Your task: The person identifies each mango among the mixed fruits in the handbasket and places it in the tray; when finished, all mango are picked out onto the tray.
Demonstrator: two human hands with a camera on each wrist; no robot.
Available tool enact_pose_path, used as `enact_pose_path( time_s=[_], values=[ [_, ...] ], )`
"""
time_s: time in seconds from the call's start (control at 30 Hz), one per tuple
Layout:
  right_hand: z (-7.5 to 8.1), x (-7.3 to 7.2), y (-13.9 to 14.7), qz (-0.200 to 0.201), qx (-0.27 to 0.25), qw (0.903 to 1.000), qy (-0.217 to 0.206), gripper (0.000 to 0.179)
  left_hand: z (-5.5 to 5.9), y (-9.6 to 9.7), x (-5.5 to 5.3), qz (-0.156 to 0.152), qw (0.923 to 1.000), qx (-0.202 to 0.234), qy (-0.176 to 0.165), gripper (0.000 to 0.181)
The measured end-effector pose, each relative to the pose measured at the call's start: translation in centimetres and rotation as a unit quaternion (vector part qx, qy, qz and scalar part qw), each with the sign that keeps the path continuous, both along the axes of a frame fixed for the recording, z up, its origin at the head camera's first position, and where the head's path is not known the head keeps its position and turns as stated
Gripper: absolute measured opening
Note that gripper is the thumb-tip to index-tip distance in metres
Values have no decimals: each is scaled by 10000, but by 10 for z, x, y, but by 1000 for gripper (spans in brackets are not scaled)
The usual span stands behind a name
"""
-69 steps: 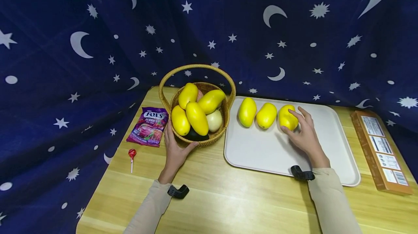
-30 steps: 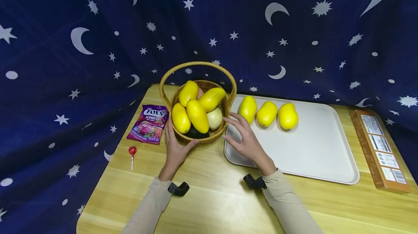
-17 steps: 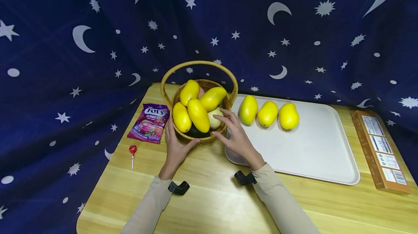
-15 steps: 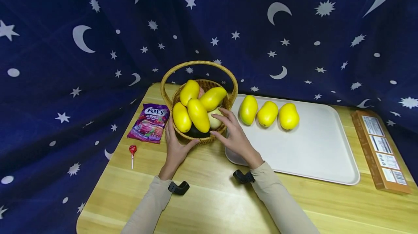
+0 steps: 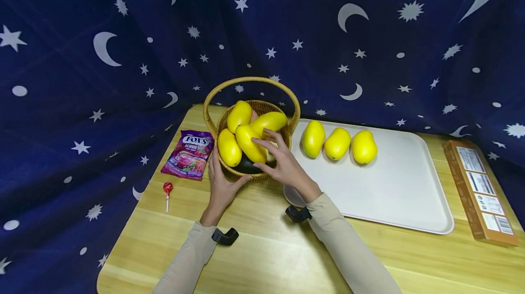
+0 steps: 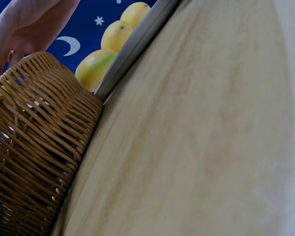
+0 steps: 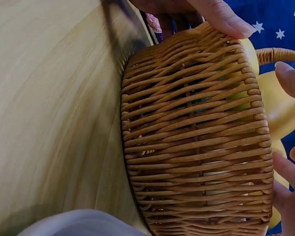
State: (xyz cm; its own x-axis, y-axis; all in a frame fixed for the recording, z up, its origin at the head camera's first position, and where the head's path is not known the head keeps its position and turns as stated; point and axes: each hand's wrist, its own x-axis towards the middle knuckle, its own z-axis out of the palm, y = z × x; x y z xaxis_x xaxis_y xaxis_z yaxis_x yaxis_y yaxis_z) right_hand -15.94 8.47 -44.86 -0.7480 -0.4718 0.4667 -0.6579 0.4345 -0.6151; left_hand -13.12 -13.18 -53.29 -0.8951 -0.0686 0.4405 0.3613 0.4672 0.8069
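A wicker basket (image 5: 259,177) with a tall hoop handle holds several yellow mangoes, a dark fruit (image 5: 245,165) and a pale round fruit, mostly covered by the right hand. My left hand (image 5: 222,189) grips the basket's near left side, thumb along the front and fingers round the left wall. Reaching over the near right rim, my right hand (image 5: 287,166) pinches the front mango (image 5: 246,139), thumb near its lower end and fingers on its upper right. In the right wrist view that mango (image 7: 280,110) shows beyond the woven wall (image 7: 196,137).
Three mangoes stand in a row, the middle one (image 5: 337,143) on a white tray (image 5: 393,193) right of the basket. A purple candy bag (image 5: 187,155) and a red lollipop (image 5: 167,188) lie at left. An orange-brown box (image 5: 480,193) lies at the far right.
My right hand has left the tray's right-hand mango, crossed left to the basket and moved over the pale fruit onto the front mango, which has shifted slightly. My left hand stays on the basket.
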Motion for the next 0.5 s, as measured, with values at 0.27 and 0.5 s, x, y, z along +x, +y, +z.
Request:
enact_pose_path(
  time_s=[0.27, 0.5],
  values=[
    [1, -3, -2, 104, 315, 9994, -72, 66, 1, 1, 0, -30, 10000, 6, 5, 126],
    [3, -4, -1, 231, 511, 9983, -167, 67, -1, 0, -2, -35, 9997, -54, 223, 125]
  ],
)
